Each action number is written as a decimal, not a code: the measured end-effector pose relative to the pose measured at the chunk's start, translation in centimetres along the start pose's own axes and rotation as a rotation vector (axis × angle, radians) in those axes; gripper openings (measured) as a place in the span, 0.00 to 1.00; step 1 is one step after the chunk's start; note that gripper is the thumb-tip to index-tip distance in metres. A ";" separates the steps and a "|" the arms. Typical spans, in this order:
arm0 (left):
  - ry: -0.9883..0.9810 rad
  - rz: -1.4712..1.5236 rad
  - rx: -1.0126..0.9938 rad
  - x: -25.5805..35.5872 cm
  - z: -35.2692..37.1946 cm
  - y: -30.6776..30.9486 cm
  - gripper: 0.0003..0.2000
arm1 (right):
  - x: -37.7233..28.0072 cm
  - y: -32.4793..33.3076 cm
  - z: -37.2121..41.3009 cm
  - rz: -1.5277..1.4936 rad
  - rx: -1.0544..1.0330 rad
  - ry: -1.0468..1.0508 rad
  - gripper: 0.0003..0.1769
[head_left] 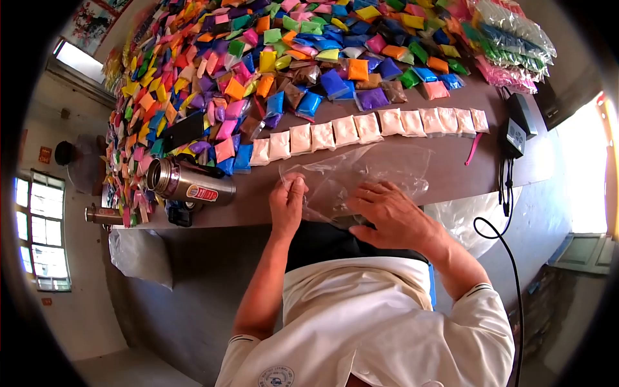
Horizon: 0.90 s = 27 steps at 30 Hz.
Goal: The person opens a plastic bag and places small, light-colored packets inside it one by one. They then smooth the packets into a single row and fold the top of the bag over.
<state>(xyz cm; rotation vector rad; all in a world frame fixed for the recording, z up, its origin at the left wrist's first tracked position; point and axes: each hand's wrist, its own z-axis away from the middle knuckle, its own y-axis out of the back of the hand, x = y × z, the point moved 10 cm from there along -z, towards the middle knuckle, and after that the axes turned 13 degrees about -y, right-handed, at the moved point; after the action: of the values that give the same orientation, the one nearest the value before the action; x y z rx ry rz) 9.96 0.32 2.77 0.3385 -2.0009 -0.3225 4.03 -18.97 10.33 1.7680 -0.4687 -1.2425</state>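
Observation:
A clear plastic bag point(387, 161) lies crumpled over the table's front edge, between my hands. Its left edge is pinched between the thumb and fingers of my left hand point(287, 201). My right hand point(393, 216) rests on the bag with fingers stretched out and palm down, and it does not grip. Just beyond the bag, a row of pale pink packets point(322, 136) runs from left to right across the table.
A large heap of colourful packets point(264, 61) covers the table's back and left. A steel thermos point(193, 182) lies near a black phone point(183, 133). Clear sleeves of packets point(509, 45) sit back right, beside black adapters point(514, 137) with a hanging cable point(516, 271).

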 end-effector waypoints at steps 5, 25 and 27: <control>0.040 0.082 0.042 -0.3 0.4 0.2 0.12 | -2.1 -2.9 -1.6 -0.104 -0.152 0.017 0.16; 0.082 0.319 0.033 -1.7 1.2 0.6 0.18 | 7.3 2.5 2.1 0.114 0.155 -0.452 0.12; 0.042 0.262 0.011 -1.3 1.0 0.2 0.17 | 7.3 2.8 2.4 0.126 0.207 -0.443 0.13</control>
<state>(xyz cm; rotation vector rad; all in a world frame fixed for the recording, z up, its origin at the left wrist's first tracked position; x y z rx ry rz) 9.56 1.10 1.32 0.0864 -1.9777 -0.1378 5.51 -26.76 8.45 1.5947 -0.9779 -1.5417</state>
